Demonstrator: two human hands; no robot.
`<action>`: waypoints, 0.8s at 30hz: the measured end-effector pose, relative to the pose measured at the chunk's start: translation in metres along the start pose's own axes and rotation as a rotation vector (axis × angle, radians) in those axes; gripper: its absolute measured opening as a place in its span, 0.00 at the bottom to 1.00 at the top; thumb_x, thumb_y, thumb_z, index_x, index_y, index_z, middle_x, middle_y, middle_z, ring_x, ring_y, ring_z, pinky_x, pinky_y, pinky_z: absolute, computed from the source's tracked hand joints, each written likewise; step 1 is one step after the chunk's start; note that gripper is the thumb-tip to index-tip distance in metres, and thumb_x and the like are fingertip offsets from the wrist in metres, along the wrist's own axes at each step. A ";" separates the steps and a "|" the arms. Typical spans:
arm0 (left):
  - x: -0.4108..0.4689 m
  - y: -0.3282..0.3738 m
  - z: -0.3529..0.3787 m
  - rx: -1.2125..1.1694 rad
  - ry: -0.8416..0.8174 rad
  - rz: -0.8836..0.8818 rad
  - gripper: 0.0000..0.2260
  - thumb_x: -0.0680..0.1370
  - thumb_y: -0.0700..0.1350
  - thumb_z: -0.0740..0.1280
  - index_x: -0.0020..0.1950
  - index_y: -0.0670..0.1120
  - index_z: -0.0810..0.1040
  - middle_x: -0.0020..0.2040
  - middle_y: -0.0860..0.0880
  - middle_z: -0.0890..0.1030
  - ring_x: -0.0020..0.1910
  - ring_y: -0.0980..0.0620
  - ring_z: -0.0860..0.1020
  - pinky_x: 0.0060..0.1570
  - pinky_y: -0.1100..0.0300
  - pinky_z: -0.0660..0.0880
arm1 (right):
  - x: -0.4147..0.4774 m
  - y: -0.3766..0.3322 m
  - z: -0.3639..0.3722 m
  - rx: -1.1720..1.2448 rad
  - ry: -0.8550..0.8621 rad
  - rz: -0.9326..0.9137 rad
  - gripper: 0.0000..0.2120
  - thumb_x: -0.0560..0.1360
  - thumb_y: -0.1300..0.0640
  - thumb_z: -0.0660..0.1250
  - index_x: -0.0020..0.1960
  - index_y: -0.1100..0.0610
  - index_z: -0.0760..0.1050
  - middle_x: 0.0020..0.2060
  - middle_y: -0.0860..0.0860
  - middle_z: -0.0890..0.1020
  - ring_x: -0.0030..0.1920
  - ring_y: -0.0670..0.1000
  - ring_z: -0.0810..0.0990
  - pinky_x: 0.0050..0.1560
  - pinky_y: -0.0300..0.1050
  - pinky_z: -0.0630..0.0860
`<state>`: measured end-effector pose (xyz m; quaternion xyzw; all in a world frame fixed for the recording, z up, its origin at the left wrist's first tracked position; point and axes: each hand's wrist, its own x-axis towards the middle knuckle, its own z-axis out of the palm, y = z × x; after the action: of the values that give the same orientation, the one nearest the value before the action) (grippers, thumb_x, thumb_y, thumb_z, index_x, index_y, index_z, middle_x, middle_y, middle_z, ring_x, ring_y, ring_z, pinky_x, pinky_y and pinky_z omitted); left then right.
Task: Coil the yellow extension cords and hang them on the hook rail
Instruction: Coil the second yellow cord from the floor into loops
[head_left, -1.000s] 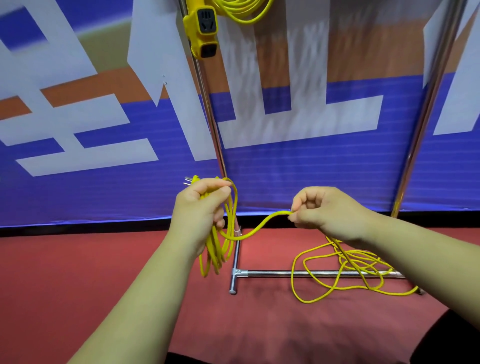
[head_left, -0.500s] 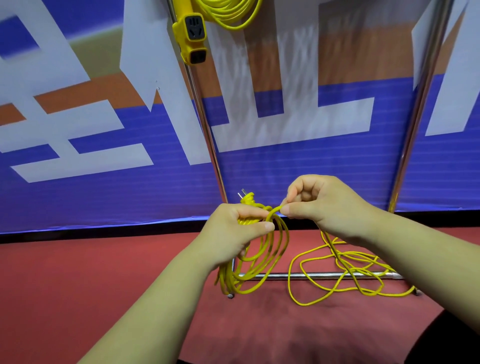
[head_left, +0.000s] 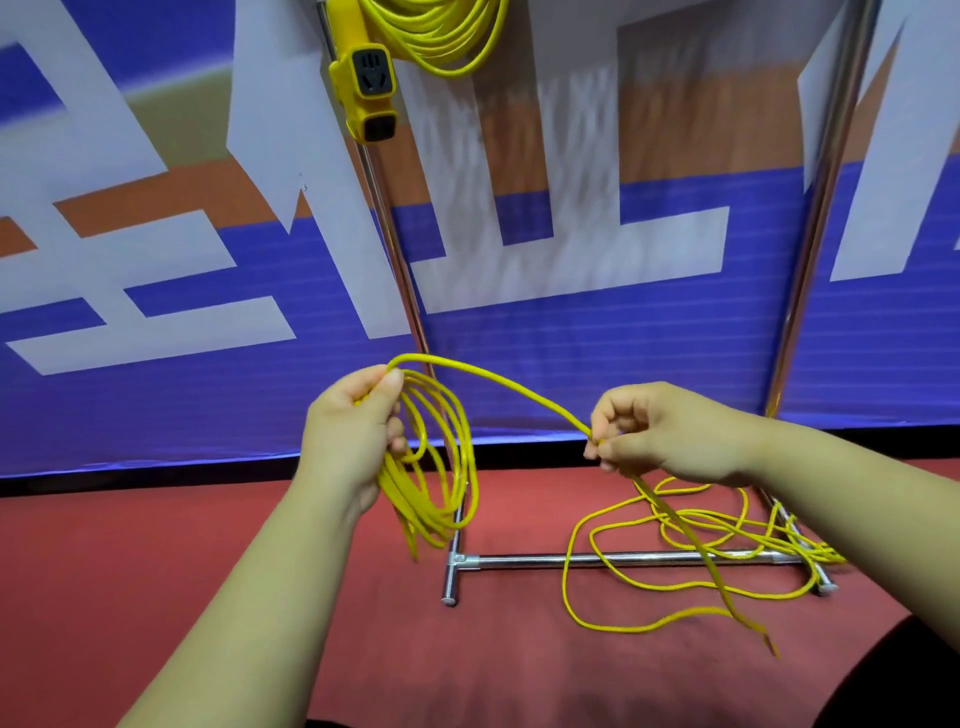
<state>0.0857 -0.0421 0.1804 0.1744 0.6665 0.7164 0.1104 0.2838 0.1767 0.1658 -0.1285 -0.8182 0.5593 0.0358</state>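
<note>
Several loops of thin yellow extension cord (head_left: 447, 467) hang in an oval bundle from the left hand (head_left: 353, 431), whose fingers and thumb are curled round the top of the loops, the thumb tip pressed at the upper edge. The loops droop below the wrist, in front of the lower part of the rack's left chrome upright (head_left: 393, 249). From the top of the bundle a single strand (head_left: 488, 378) arcs up and over to the right hand (head_left: 660, 436), which pinches it between the thumb and curled fingers. The two hands are held apart at about the same height. Below the right hand the cord drops, blurred, to the red floor (head_left: 156, 571). There the uncoiled remainder (head_left: 691, 519) lies in loose, overlapping loops, sprawled across the rack's base bar (head_left: 623, 558) and reaching toward the foot of the right upright (head_left: 813, 234). The cord is bright yellow, smooth and slender, with a slight sheen. At the top edge of the view a second cord (head_left: 441, 36) hangs already coiled in a tight bundle of many turns. Its chunky yellow socket block (head_left: 366, 88), dark outlet faces showing, hangs just beside it against the left upright. What it hangs from lies out of view. Behind the rack stands a banner (head_left: 156, 260) in blue, orange and white.
</note>
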 end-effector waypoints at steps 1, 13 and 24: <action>0.001 -0.004 0.000 0.019 0.016 -0.015 0.09 0.82 0.42 0.67 0.60 0.39 0.79 0.33 0.49 0.70 0.24 0.55 0.65 0.22 0.63 0.67 | 0.000 -0.001 0.001 -0.019 0.014 0.009 0.07 0.76 0.70 0.68 0.45 0.59 0.76 0.43 0.62 0.85 0.40 0.53 0.82 0.44 0.50 0.77; -0.026 -0.014 0.023 0.064 -0.199 -0.011 0.07 0.79 0.35 0.68 0.57 0.41 0.80 0.35 0.42 0.72 0.23 0.51 0.69 0.27 0.58 0.71 | 0.006 -0.022 0.014 0.398 0.239 0.219 0.04 0.73 0.64 0.74 0.44 0.57 0.83 0.33 0.51 0.82 0.35 0.47 0.81 0.41 0.39 0.81; -0.060 -0.005 0.058 0.237 -0.408 0.058 0.20 0.70 0.36 0.79 0.59 0.49 0.81 0.36 0.49 0.79 0.31 0.49 0.75 0.36 0.53 0.76 | 0.013 -0.034 0.017 0.869 0.424 0.285 0.04 0.73 0.67 0.74 0.47 0.62 0.82 0.40 0.54 0.86 0.37 0.47 0.86 0.35 0.36 0.81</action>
<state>0.1634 -0.0118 0.1726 0.3463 0.7046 0.5858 0.2010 0.2618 0.1530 0.1898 -0.3230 -0.4589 0.8090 0.1748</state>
